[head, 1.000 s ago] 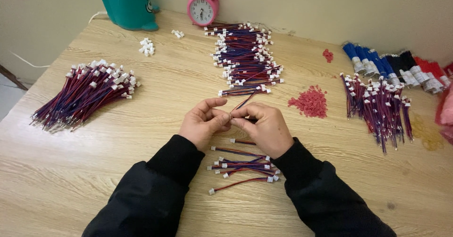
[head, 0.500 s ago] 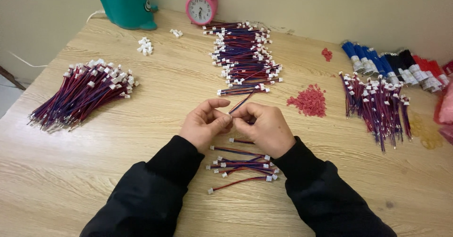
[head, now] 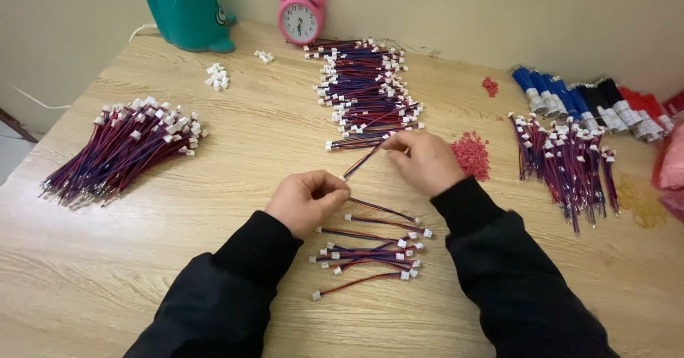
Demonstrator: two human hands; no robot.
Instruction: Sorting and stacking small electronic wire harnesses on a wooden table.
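Note:
My left hand point(head: 306, 201) pinches the near end of a short red-and-blue wire point(head: 363, 160). My right hand point(head: 424, 160) grips the wire's far end, next to the front edge of a long stack of similar wires with white connectors point(head: 367, 91). The wire is stretched slantwise between the two hands. Just in front of my hands, several loose wires with white plugs point(head: 370, 251) lie in a small heap on the wooden table point(head: 235, 151). Both sleeves are black.
A big pile of wires point(head: 121, 148) lies at the left and another point(head: 566, 155) at the right. Small red pieces point(head: 470, 155), white connectors point(head: 216, 76), a pink alarm clock point(head: 301, 14), a teal container point(head: 187, 9) and blue, black and red bundles point(head: 591, 101) surround them.
My right hand has moved up and to the right, away from my left hand, drawing the wire out toward the middle stack. My left hand has stayed almost in place.

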